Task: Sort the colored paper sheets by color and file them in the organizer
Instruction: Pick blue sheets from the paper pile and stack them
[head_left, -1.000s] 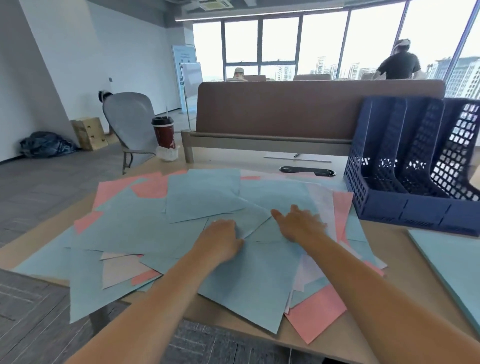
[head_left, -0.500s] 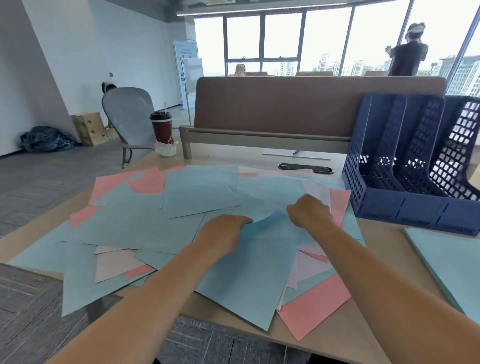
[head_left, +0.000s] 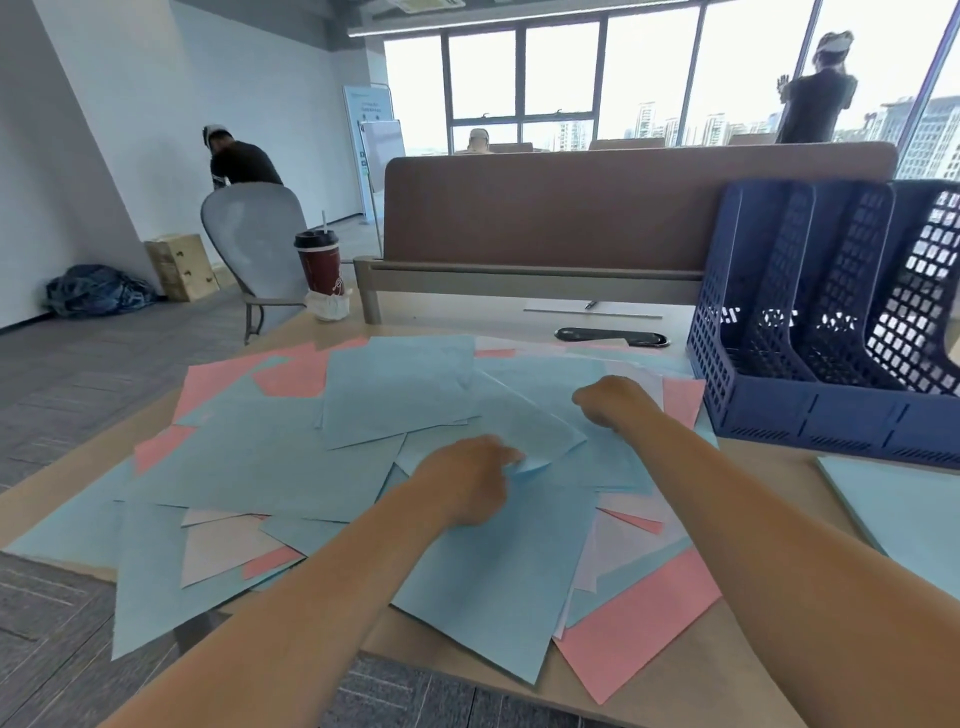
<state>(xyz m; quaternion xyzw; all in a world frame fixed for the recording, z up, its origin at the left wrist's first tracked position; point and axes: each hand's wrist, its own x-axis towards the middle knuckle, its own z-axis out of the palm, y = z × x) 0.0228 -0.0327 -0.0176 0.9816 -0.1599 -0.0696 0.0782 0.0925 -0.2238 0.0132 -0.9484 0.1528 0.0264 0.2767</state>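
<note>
Desk (head_left: 701, 675): L hand (head_left: 465, 480) pinches blue sheet (head_left: 524, 423) corner; R hand (head_left: 615, 402) curled, grip unclear.

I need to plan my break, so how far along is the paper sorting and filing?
Early. Done: only a pale blue stack set apart on the right. In hand: left hand and right hand lift one blue sheet from the mixed pile. Left: most blue and pink sheets lie unsorted, and the organizer shows no paper.
</note>
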